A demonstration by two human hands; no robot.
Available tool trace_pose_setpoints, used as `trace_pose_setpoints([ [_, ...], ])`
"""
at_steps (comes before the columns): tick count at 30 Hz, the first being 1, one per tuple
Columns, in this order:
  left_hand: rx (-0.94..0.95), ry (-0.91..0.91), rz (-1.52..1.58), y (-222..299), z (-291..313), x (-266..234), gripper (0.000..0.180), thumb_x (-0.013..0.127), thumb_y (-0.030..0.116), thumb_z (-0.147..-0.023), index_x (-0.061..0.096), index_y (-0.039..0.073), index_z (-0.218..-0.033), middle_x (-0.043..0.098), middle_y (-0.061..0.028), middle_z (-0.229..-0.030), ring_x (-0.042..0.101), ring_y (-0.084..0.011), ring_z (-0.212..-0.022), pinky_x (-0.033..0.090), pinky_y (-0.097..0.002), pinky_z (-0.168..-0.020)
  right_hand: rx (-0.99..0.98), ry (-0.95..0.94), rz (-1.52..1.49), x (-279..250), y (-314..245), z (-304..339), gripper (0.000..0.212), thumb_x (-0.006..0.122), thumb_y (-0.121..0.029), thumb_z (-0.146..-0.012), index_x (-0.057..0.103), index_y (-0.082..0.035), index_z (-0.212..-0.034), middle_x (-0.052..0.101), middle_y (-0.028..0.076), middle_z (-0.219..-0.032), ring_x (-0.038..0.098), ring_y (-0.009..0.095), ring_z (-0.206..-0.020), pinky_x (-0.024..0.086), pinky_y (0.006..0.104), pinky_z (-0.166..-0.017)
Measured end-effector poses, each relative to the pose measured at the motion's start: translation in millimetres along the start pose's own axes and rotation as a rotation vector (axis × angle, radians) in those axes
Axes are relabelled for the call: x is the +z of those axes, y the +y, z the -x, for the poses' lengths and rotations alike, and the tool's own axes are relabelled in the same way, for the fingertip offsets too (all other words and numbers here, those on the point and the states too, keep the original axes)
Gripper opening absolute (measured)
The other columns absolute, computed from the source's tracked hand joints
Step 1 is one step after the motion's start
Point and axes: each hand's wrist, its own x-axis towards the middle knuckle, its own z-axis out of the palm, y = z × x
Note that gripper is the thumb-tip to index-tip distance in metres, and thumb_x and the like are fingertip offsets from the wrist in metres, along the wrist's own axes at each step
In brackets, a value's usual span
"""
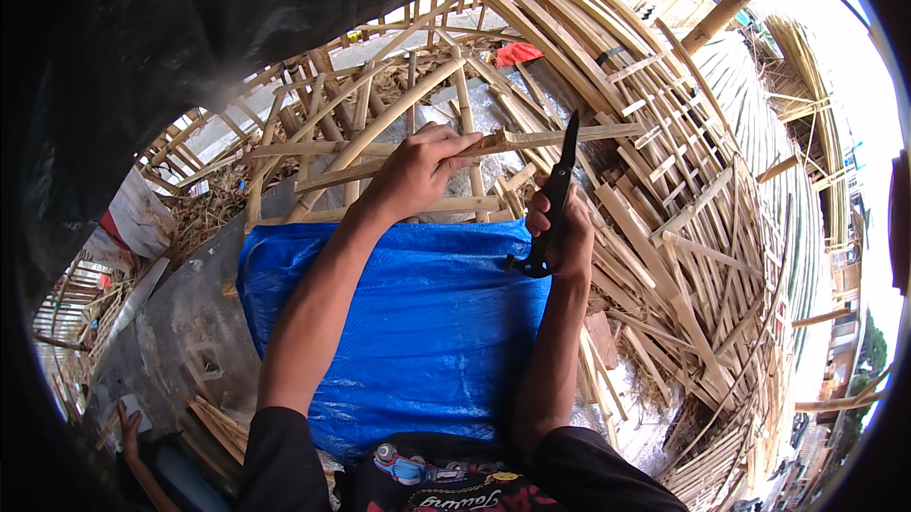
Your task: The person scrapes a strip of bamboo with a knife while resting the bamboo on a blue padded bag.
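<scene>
My left hand (415,173) is closed around a long bamboo strip (565,137) that runs across in front of me, its free end reaching to the right. In my right hand (569,232) is a black knife (562,180), gripped by the handle with the blade pointing up and away. The dark blade passes across the strip, right of my left hand; whether it touches cannot be told. A blue tarp sheet (408,322) covers my lap below both hands. Behind the strip stands a frame of bamboo poles (380,123).
A large heap of split bamboo strips (683,256) lies to the right, with longer strips (560,28) stacked beyond. Black plastic sheeting (171,37) hangs at upper left. A wooden post (735,0) leans at upper right. Another person's hand (129,427) shows at lower left.
</scene>
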Motion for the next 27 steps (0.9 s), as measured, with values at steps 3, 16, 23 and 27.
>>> trace_pose_setpoints([
  [3, -0.006, -0.007, 0.000, -2, 1, -2, 0.040, 0.069, 0.002, -0.090, 0.068, 0.007, -0.130, 0.070, -0.0163, -0.101, 0.067, -0.0309, -0.093, 0.054, -0.0389, -0.084, -0.023, 0.033, 0.019, 8, 4, -4, 0.057, 0.046, -0.043, -0.107, 0.049, 0.007, -0.133, 0.053, 0.006, -0.092, 0.049, 0.014, -0.069, 0.043, 0.0285, -0.061],
  [16, -0.056, -0.008, -0.045, 5, 3, -4, 0.042, 0.073, 0.004, -0.086, 0.068, 0.005, -0.128, 0.070, -0.0176, -0.107, 0.066, -0.0331, -0.100, 0.054, -0.0416, -0.090, -0.053, 0.289, 0.277, 34, -4, 0, 0.049, 0.043, -0.039, -0.110, 0.060, 0.005, -0.119, 0.056, 0.004, -0.085, 0.050, 0.012, -0.067, 0.041, 0.0282, -0.059],
  [23, 0.102, 0.040, -0.315, 3, 1, 2, 0.046, 0.073, -0.002, -0.080, 0.070, 0.005, -0.125, 0.071, -0.0130, -0.102, 0.066, -0.0304, -0.095, 0.057, -0.0396, -0.083, -0.154, 0.589, 1.496, 43, -26, 6, 0.039, 0.056, -0.031, -0.106, 0.067, 0.005, -0.118, 0.069, 0.013, -0.077, 0.061, 0.015, -0.069, 0.050, 0.0340, -0.066],
  [27, 0.223, 0.104, -0.429, 6, -3, 6, 0.043, 0.073, -0.004, -0.079, 0.071, 0.003, -0.121, 0.071, -0.0109, -0.097, 0.066, -0.0279, -0.090, 0.057, -0.0384, -0.078, -0.376, 0.642, 1.448, 50, -18, 1, 0.029, 0.056, -0.021, -0.104, 0.067, 0.006, -0.102, 0.061, 0.026, -0.073, 0.052, 0.034, -0.057, 0.042, 0.0423, -0.058],
])
